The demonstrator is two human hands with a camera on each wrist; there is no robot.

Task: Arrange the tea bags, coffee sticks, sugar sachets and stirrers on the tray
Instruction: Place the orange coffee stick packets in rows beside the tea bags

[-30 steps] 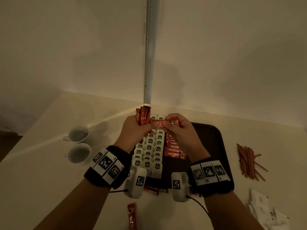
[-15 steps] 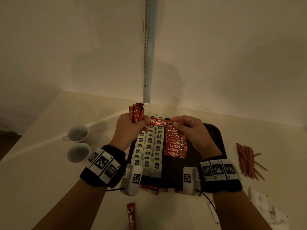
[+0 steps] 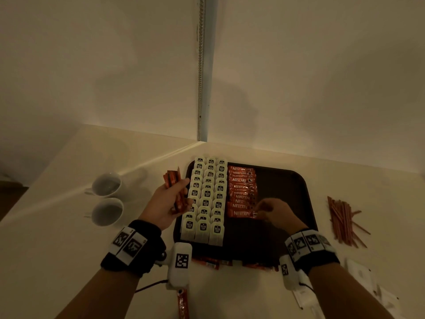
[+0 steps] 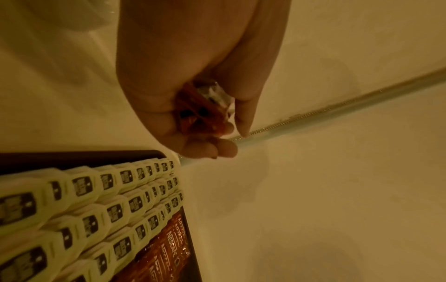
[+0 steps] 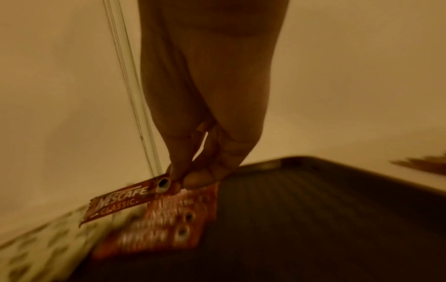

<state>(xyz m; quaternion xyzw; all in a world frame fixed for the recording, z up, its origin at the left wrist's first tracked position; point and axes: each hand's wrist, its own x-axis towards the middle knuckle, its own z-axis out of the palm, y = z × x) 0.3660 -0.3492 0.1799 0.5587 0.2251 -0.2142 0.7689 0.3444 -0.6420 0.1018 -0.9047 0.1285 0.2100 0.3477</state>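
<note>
While the left hand (image 3: pixel 164 203) clutched a spare bundle of coffee sticks (image 3: pixel 176 192), the right hand (image 3: pixel 277 212) pinched one stick (image 5: pixel 125 202), apparently laying it at the near end of the tray's (image 3: pixel 294 180) coffee row (image 3: pixel 241 192); next it needed squaring, then letting go.

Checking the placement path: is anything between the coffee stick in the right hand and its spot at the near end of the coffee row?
Nothing visible. The right hand pinches the coffee stick just above the near end of the coffee row; the tray beside it is bare.
</note>
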